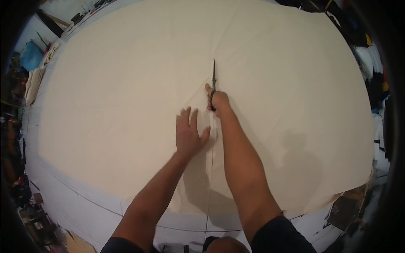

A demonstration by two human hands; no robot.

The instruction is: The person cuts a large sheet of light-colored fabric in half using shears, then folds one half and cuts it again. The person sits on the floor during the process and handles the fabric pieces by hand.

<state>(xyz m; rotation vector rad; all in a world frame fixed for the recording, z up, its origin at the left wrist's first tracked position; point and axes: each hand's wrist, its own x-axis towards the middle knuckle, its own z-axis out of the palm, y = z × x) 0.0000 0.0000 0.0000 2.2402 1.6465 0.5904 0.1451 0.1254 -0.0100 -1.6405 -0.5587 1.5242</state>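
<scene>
A large sheet of cream fabric (114, 84) lies spread over the white tiled floor, with a slit running up its middle from the near edge. My right hand (220, 101) grips a pair of dark-handled scissors (214, 76) at the top of that slit. The blades look closed or nearly so and point away from me. To the left of the slit, my left hand (190, 133) rests on the fabric with its fingers spread. Part of the scissor handles is hidden by my right hand.
White floor tiles (84, 211) show along the near edge. Folded cloth (34, 86) and a blue bag (31, 55) are at the far left. A brown box (346, 211) stands at the near right. White bundles (369, 61) and dark items line the right side.
</scene>
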